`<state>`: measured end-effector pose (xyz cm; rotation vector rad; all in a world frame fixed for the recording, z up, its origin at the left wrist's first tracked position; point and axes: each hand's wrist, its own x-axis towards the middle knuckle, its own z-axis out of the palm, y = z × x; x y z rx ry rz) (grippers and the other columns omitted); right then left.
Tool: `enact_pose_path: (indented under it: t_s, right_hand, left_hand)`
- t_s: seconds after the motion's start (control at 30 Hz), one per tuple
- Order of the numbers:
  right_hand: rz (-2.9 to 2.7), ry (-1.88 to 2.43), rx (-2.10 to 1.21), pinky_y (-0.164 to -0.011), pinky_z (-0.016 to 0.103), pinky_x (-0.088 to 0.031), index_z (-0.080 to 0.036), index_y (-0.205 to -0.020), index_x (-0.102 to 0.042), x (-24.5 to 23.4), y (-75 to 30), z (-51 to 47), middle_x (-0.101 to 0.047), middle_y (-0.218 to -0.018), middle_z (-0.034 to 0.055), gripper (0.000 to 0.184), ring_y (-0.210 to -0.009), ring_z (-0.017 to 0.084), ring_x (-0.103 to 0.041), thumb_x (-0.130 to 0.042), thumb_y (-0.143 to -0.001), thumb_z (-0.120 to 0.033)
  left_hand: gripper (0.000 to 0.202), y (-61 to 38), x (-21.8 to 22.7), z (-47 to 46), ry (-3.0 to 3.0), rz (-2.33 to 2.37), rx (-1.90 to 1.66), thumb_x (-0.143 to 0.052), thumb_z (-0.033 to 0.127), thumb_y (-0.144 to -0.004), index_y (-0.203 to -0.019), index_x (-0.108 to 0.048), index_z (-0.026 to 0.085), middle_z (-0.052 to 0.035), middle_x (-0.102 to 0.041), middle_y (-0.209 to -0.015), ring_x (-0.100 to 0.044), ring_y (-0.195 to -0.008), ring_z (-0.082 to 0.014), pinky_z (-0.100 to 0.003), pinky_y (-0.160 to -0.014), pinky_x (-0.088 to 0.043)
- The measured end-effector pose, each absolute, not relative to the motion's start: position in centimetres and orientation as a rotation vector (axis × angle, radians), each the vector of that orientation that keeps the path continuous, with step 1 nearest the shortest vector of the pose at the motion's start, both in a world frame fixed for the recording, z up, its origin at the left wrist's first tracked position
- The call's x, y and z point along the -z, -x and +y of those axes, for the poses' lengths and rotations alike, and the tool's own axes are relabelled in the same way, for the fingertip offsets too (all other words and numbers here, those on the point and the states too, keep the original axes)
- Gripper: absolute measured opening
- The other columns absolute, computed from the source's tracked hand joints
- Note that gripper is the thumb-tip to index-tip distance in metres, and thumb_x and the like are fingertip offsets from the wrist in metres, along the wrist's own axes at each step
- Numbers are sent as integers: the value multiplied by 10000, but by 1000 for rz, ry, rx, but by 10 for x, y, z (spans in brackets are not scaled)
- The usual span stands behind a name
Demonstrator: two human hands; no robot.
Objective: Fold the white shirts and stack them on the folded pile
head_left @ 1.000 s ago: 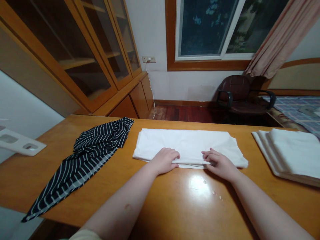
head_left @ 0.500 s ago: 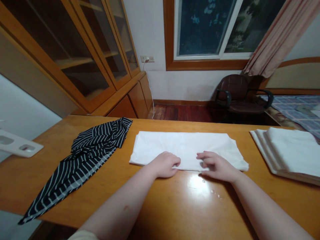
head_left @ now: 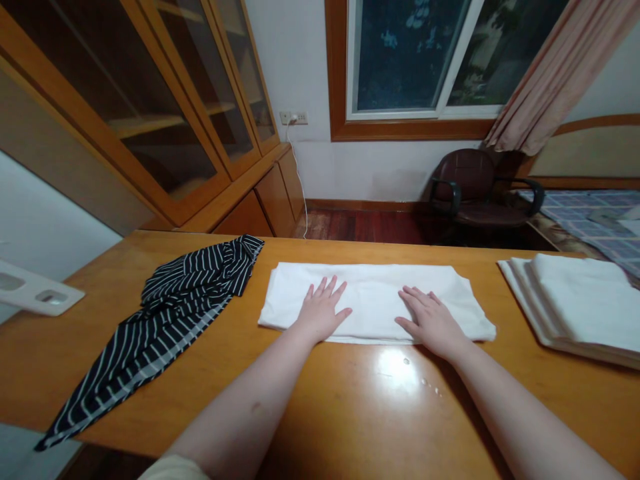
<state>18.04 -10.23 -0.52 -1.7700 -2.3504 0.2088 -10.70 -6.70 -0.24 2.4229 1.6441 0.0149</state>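
Observation:
A folded white cloth [head_left: 375,287] lies as a long flat band across the middle of the wooden table [head_left: 350,420]. On its left half my left hand [head_left: 323,313] rests palm down with fingers spread. My right hand [head_left: 431,321] lies flat on the right half, its thumb apart from the other fingers. Neither hand grips anything. Cloth under the palms is hidden.
To the left lies a crumpled black-and-white striped cloth [head_left: 185,303]. A stack of folded white cloths [head_left: 580,307] sits at the right. A white plastic piece with slots [head_left: 45,293] juts in at far left. Behind the table stands a brown armchair [head_left: 475,190].
Both hands have moved forward from the cloth's near edge onto its top. Their curled fingers have straightened and spread. The cloth has stayed in place.

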Motion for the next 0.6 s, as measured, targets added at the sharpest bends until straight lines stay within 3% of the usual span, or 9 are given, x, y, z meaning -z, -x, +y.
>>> enact_pose_path:
  t_s: [0.13,0.33,0.5,0.6]
  right_hand:
    - [-2283,2096,-160,-1106,517,-191,-196,-1440,-349,5,-184,-101,-294,-1509,103,713,-1386,296,-246,-354,-865,-618]
    - [-2113,2395,-157,-1109,453,-215,-84,-1470,-260,5,-204,-91,-211,-1528,171,804,-1401,306,-192,-284,-876,-625]
    - [-2043,2431,-62,-1100,501,-197,-32,-1447,-287,11,-206,-90,-239,-1509,213,818,-1388,347,-201,-285,-876,-617]
    - [-2064,2337,107,-1088,590,-110,-47,-1417,-347,5,-188,-96,-238,-1509,214,679,-1392,367,-166,-313,-910,-497]
  left_hand:
    - [726,120,6,-52,-2299,1815,53,-278,652,-866,-1488,-186,288,-31,-87,-1564,-66,-1433,-271,-501,-1135,-109]
    - [748,145,11,-35,-2123,2074,37,-234,650,-866,-1496,-165,253,-45,-102,-1563,-69,-1431,-278,-496,-1137,-121]
    - [736,145,16,-35,-2125,2154,-30,-242,626,-870,-1490,-204,231,-55,-143,-1559,-93,-1428,-295,-499,-1136,-124]
    - [696,141,14,-37,-2141,2173,-55,-279,577,-877,-1476,-254,225,-59,-181,-1552,-121,-1423,-299,-501,-1134,-136]
